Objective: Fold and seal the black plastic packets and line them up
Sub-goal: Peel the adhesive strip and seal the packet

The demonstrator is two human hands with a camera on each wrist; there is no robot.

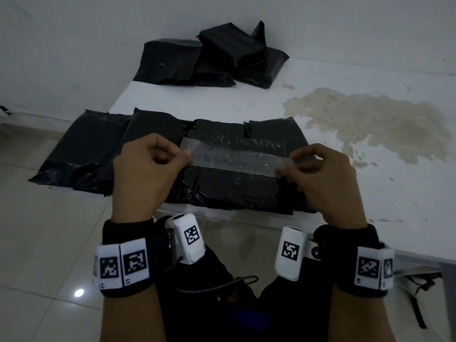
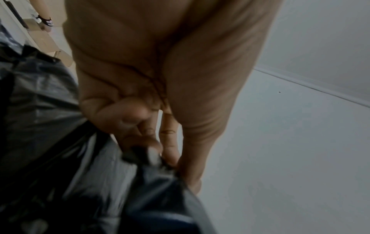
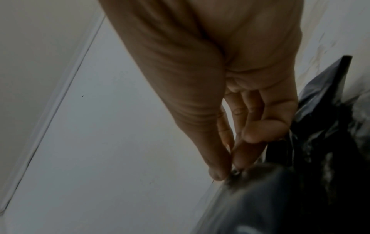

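A black plastic packet (image 1: 237, 188) lies at the table's near edge, its flap standing up toward me. Across the flap runs a clear strip (image 1: 234, 157), stretched between my hands. My left hand (image 1: 170, 156) pinches the strip's left end between thumb and fingers; the pinch (image 2: 158, 152) shows blurred in the left wrist view. My right hand (image 1: 293, 166) pinches the right end, thumb against forefinger (image 3: 230, 171). Two more black packets (image 1: 84, 149) lie side by side to the left, overlapping.
A heap of black packets (image 1: 209, 58) sits at the far side of the white table (image 1: 370, 193), against the wall. A brownish stain (image 1: 370, 122) spreads on the table to the right. Tiled floor lies to the left and below.
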